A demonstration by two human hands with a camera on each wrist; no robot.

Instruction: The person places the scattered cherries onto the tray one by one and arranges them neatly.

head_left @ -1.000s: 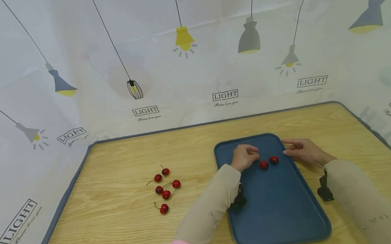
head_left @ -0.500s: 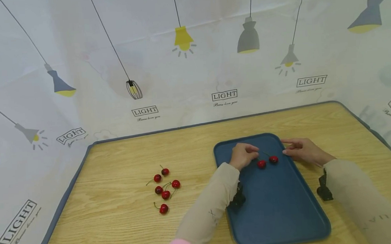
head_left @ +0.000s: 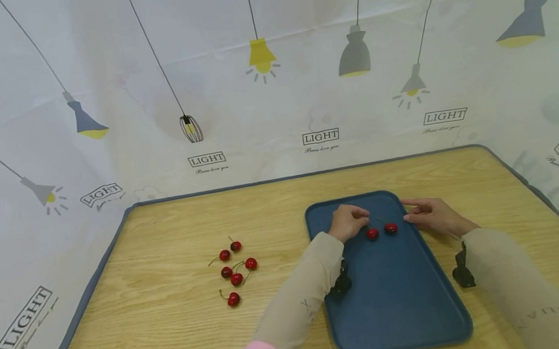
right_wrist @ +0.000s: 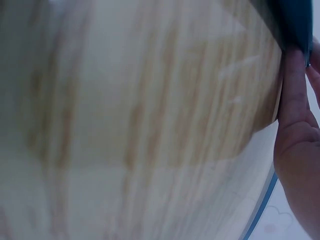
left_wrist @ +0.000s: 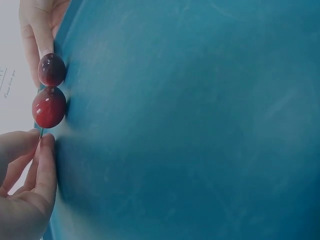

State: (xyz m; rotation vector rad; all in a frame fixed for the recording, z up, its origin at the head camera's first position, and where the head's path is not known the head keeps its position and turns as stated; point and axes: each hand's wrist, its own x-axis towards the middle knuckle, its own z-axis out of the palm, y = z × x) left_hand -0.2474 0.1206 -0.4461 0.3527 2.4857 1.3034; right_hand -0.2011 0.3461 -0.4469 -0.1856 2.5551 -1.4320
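The blue tray (head_left: 399,294) lies on the wooden table, with two red cherries near its far end. My left hand (head_left: 348,223) is over the tray and pinches the green stem of the nearer-left cherry (head_left: 372,234) between thumb and fingertips. That cherry's stem (left_wrist: 41,132) shows between the fingers in the left wrist view. Just to its right sits the other cherry (head_left: 391,228), darker on one side. My right hand (head_left: 435,216) holds the tray's right rim near the far corner, thumb and forefinger at the edge. In the right wrist view, the tray's edge shows by its thumb (right_wrist: 295,90).
Left of the tray, several stemmed cherries (head_left: 236,279) lie loosely grouped on the wooden table (head_left: 173,317). A white cloth backdrop (head_left: 256,102) printed with lamps rises behind the table's blue edge. Black wrist cameras (head_left: 463,270) hang below the sleeves.
The left cherry has shifted slightly left and away from the other cherry, along with a slight movement of my left hand. My right hand stays at the tray's rim.
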